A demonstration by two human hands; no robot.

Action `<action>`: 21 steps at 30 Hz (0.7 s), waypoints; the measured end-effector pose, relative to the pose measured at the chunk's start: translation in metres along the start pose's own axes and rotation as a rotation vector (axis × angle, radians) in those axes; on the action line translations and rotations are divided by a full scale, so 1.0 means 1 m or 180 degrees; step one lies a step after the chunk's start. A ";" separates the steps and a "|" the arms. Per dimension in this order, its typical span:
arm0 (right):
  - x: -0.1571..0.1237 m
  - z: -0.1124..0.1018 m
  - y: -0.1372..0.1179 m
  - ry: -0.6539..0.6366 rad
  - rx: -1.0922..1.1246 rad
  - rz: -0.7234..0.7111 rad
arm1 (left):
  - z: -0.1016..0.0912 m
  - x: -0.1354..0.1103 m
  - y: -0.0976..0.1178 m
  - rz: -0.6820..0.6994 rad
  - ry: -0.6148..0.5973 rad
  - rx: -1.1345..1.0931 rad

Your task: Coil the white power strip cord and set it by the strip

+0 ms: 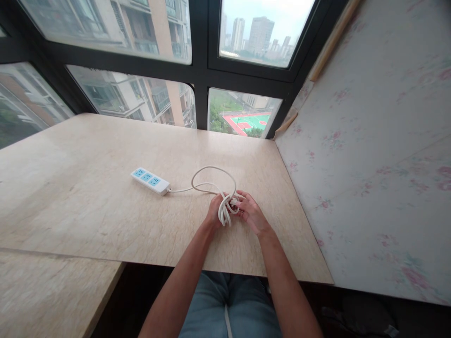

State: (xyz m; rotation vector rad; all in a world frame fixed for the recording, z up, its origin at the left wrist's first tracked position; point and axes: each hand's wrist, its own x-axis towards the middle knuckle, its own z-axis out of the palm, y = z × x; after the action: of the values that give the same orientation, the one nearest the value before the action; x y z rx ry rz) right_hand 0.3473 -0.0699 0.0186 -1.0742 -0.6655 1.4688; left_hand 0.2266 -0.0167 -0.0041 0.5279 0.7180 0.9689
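A white power strip (150,180) with blue sockets lies on the beige marble-patterned table (88,197). Its white cord (211,178) loops across the table toward me. My left hand (214,212) is closed round a bundle of coiled cord (224,210), held just above the table. My right hand (248,211) pinches the same bundle from the right side, its fingers curled onto the coils.
Large dark-framed windows (200,75) stand behind the table's far edge. A floral-patterned wall (380,155) runs along the right side. A second table section (45,291) sits lower left. My legs in blue jeans (229,305) are under the near edge.
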 end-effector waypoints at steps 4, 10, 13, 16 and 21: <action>0.007 -0.019 -0.003 -0.0304 0.0398 0.0651 | 0.002 -0.004 0.003 -0.0060 -0.0063 0.0276; 0.031 -0.018 -0.007 -0.0577 -0.0539 0.1016 | 0.001 -0.008 0.003 -0.0191 -0.0622 0.0637; 0.042 -0.015 -0.020 -0.0794 -0.1057 0.1082 | 0.000 -0.009 0.004 -0.0178 -0.0651 0.0639; 0.053 -0.013 -0.033 -0.0575 -0.1450 0.0770 | -0.003 -0.009 0.004 -0.0244 -0.0606 0.0762; 0.075 0.000 -0.047 0.0130 -0.1528 -0.0272 | -0.007 -0.011 0.002 -0.0252 -0.0741 0.0962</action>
State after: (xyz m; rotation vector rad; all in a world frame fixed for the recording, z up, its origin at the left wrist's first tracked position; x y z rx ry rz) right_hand 0.3728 0.0120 0.0409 -1.4159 -1.0547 1.2377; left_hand 0.2165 -0.0245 -0.0040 0.8560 0.6729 0.7134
